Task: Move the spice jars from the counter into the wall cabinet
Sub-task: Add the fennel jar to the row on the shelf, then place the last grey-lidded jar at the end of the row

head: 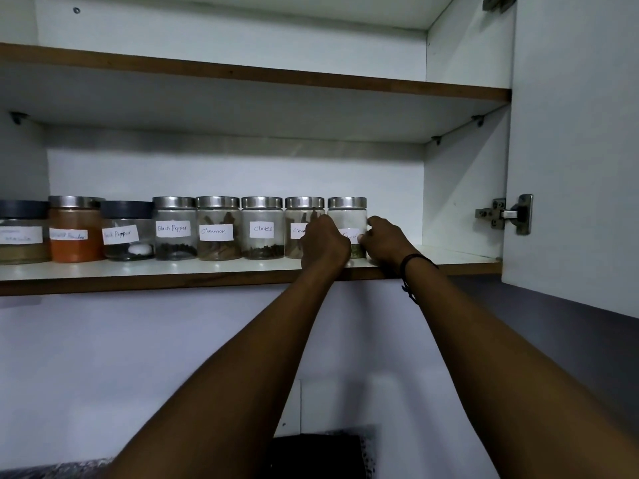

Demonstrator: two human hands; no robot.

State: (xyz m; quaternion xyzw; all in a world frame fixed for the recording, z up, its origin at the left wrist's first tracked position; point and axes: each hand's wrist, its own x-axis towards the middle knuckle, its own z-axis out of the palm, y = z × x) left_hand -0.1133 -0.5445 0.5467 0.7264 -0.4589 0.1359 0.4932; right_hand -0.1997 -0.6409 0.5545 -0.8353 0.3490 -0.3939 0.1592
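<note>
A row of several labelled glass spice jars stands on the lower shelf (207, 271) of the open wall cabinet. The rightmost jar (346, 216) has a steel lid and a partly hidden label. My left hand (323, 245) wraps its left side and my right hand (385, 242) touches its right side, so both hands hold it on the shelf. To its left stand a cinnamon jar (303, 212), half hidden by my left hand, a cloves jar (262, 228), another cinnamon jar (218, 229) and a black pepper jar (174, 229).
Further left are a dark-lidded black pepper jar (127, 231), an orange powder jar (75, 229) and a dark-lidded jar (22, 233). Bare shelf lies right of the jars up to the cabinet side wall (463, 195). The door (574, 150) hangs open at right. The upper shelf (242, 74) holds nothing visible.
</note>
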